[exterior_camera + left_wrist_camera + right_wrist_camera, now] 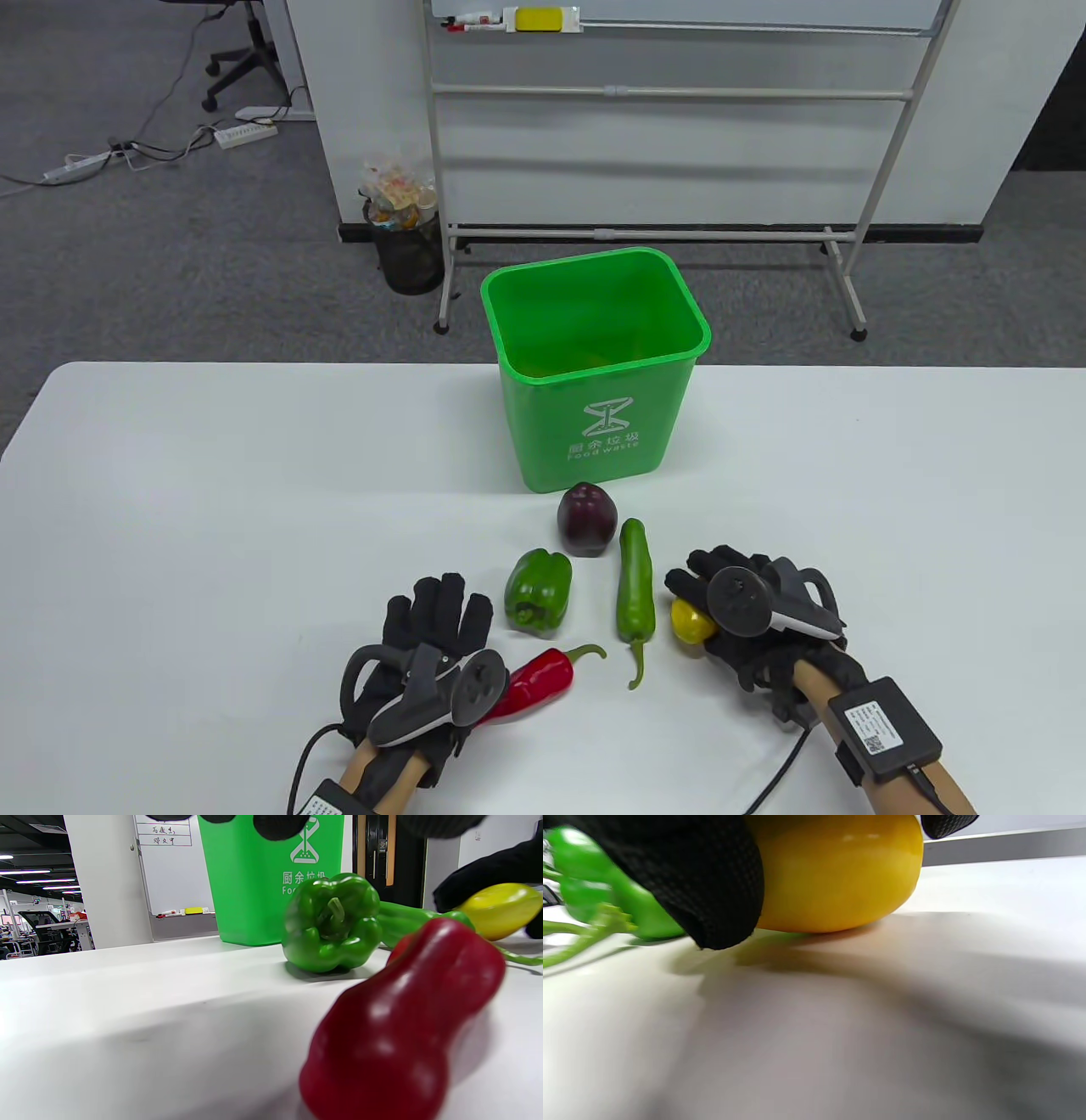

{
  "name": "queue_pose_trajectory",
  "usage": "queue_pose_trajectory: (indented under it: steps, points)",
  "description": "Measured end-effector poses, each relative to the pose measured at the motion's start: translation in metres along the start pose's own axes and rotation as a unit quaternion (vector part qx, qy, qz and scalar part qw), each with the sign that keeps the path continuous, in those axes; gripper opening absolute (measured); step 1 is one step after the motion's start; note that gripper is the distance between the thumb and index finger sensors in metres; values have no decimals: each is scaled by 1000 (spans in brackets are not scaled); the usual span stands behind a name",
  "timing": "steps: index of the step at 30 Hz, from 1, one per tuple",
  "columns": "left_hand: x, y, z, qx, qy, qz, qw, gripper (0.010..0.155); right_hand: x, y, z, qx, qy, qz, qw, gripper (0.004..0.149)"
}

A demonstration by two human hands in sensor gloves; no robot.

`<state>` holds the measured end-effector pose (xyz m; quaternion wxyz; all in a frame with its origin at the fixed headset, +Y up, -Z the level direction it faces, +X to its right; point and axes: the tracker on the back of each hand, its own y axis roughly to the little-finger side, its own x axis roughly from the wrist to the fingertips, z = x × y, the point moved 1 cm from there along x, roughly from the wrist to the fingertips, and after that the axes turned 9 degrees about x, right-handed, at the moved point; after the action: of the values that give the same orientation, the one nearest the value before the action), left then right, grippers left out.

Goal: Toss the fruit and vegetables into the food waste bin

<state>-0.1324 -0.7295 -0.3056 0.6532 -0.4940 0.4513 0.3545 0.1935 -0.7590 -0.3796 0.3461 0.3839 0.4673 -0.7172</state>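
Right hand (pixel 755 620) wraps a yellow fruit (pixel 691 624) low on the counter (pixel 212 509); left hand (pixel 424 654) lies flat, released, beside the red pepper (pixel 539 679). Bell pepper (pixel 537 590), green chili (pixel 635 590) and purple onion (pixel 585 518) await the bin (pixel 594 416), so most remains.

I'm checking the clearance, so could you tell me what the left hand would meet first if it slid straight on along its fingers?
Probably the green bell pepper, just beyond the left hand.
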Motion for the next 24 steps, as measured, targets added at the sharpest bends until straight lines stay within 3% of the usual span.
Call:
queue_pose_trajectory:
  steps: [5, 9, 11, 13, 14, 15, 16, 18, 20, 21, 22, 24]
  points:
    - [0, 0, -1, 2, 3, -1, 1000, 84, -34, -11, 3, 127, -45, -40, 990, 91]
    - [2, -1, -3, 4, 7, -3, 1000, 84, -57, -30, 11, 242, -103, -83, 961, 92]
    - [2, -2, -3, 4, 8, -4, 1000, 84, -60, -38, 13, 308, -130, -101, 937, 93]
    - [2, -2, -3, 3, 8, -4, 1000, 84, -60, -55, 6, 452, -130, -149, 870, 95]
    - [2, -2, -3, 3, 7, -3, 1000, 84, -54, -68, -7, 522, -124, -180, 824, 94]
    - [2, -2, -2, 2, 6, -3, 1000, 84, -51, -74, -16, 545, -129, -196, 805, 94]
    - [2, -1, -2, 0, 5, -1, 1000, 84, -43, -87, -42, 582, -126, -234, 769, 95]
    - [2, 0, -1, -4, 4, 0, 1000, 84, -16, -109, -116, 647, -38, -280, 709, 96]
    - [2, -1, -2, -2, 5, 1, 1000, 84, 16, -116, -180, 707, 50, -255, 657, 96]
    - [2, -1, -2, 0, 6, 1, 1000, 84, 31, -113, -204, 723, 93, -212, 651, 98]
    - [2, -1, -2, 0, 7, 2, 1000, 84, 43, -107, -218, 724, 118, -157, 662, 102]
    - [1, 0, -1, -12, 4, 5, 1000, 84, 52, -90, -218, 719, 131, -52, 680, 104]
